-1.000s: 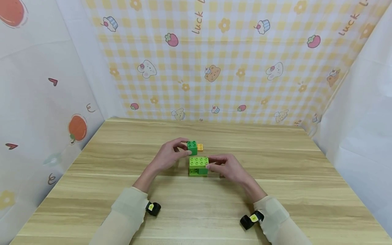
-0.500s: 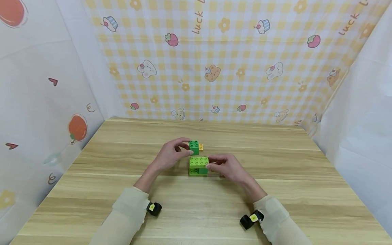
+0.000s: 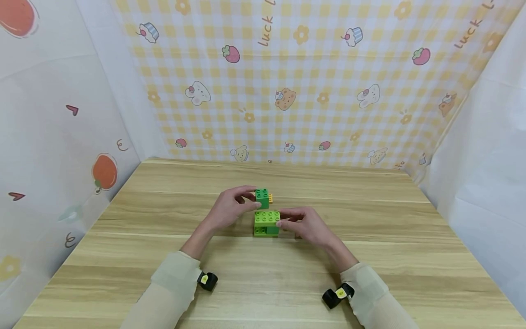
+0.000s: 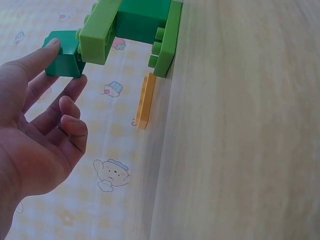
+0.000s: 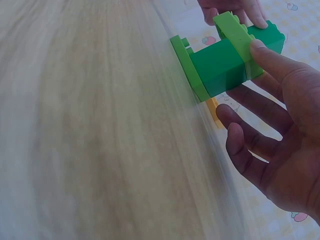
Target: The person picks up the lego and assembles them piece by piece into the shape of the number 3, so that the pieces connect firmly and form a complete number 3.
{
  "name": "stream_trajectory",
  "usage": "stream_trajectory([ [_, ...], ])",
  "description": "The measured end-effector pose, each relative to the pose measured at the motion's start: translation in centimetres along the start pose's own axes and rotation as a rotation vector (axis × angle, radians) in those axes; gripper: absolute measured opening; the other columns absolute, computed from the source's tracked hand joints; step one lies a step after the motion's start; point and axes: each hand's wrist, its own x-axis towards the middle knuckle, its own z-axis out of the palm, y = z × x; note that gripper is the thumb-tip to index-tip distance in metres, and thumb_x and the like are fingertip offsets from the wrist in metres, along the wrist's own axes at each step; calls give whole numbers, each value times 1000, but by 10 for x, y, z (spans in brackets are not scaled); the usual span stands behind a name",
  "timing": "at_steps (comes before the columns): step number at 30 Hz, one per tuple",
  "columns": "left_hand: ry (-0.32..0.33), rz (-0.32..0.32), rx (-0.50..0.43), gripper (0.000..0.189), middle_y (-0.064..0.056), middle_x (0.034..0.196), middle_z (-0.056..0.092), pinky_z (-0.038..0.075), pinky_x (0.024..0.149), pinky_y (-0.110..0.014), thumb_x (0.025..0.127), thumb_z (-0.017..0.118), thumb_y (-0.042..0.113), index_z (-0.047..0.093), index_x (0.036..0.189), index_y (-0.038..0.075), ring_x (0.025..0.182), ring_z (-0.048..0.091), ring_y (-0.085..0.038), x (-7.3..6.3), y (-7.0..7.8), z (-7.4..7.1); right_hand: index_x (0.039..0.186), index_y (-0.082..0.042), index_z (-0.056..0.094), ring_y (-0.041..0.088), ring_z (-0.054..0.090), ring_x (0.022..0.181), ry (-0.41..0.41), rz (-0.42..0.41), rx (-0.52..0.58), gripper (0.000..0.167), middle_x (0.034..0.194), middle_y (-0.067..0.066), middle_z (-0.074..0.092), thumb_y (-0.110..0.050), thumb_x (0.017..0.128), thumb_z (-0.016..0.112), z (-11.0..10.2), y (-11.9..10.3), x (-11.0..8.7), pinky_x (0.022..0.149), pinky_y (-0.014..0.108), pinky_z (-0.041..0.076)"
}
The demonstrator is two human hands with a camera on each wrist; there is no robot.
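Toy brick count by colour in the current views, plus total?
Lime green: 2 (top brick, studded base piece)
Dark green: 2 (middle brick, loose brick in the left hand)
Yellow: 1 (thin studded piece)
Total: 5

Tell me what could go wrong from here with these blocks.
First, the upper lime brick has a supporting green block only under its right end in the head view. If the left hand pressed the held green block onto the overhanging left end, the brick might tilt or pop loose. Second, the right hand pinches that brick's right end; a slip there could let the stack shift.
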Motion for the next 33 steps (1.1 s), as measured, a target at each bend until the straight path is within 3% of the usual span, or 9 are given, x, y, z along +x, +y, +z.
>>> stream_trajectory([
  [14, 6, 16, 32, 44, -4, 115, 75, 48, 75, -34, 94, 80, 31, 73, 135, 19, 90, 60, -21, 0, 4, 3, 136, -11, 72, 19, 65, 82, 4, -11, -3, 47, 114, 10, 79, -35, 97, 79, 0, 2, 1, 58, 29, 55],
  [33, -27, 57, 7, 46, -6, 115, 76, 47, 75, -33, 93, 81, 29, 72, 136, 14, 89, 60, -19, -3, 7, 6, 137, -12, 72, 19, 65, 80, -1, -15, -7, 47, 116, 10, 78, -35, 97, 78, 0, 2, 1, 59, 30, 55],
])
